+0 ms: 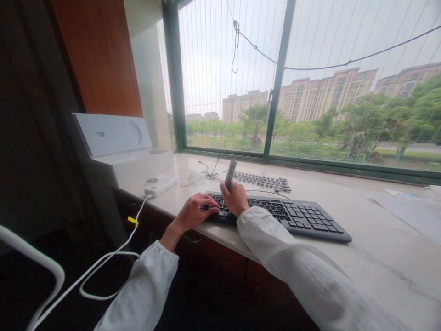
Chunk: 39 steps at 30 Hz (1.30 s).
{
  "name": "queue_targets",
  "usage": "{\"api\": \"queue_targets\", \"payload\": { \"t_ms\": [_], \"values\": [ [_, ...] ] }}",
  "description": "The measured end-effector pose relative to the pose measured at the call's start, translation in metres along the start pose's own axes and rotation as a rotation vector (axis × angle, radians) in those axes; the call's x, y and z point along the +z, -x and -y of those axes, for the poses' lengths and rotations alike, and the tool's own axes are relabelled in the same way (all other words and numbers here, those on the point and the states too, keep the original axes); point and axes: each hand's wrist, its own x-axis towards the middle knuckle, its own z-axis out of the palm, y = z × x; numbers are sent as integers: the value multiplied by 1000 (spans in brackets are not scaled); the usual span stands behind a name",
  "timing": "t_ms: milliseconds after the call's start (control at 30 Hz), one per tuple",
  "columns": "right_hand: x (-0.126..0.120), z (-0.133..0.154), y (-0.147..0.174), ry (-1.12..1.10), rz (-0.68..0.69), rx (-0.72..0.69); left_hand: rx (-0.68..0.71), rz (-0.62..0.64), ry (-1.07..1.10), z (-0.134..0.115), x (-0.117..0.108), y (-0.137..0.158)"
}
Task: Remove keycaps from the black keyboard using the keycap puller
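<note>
A black keyboard (310, 216) lies along the front of the pale countertop. Bare switch sockets show over much of its left and middle part, while the number block at its right end still carries keycaps. My right hand (235, 197) is closed around a thick grey stick-like tool (230, 174) held upright over the keyboard; its lower end is hidden. My left hand (195, 211) is at the keyboard's left end, thumb and fingers pinched around something dark that I cannot make out. Behind the keyboard, loose keycaps (263, 180) are laid out in rows.
An open white box (144, 168) stands at the left, with a white power strip (160, 185) before it. A white cable (103, 258) hangs off the counter (379, 257). A thin dark cable (212, 174) lies near the window; papers (409, 211) lie at the right.
</note>
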Motion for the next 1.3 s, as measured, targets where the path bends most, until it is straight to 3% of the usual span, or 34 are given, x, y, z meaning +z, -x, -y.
{"api": "queue_targets", "payload": {
  "t_ms": [400,600,767,933,1300],
  "values": [
    [1,-3,0,-29,36,8,-115,-39,82,4,-2,2],
    [1,0,1,-243,188,22,-218,-239,250,12,-3,-1],
    [2,4,2,-429,342,66,-247,-337,199,16,-2,1],
    [3,7,4,-484,440,97,-223,-355,240,15,0,2],
    [3,7,5,-485,449,117,-219,-342,233,12,-2,3]
  ]
}}
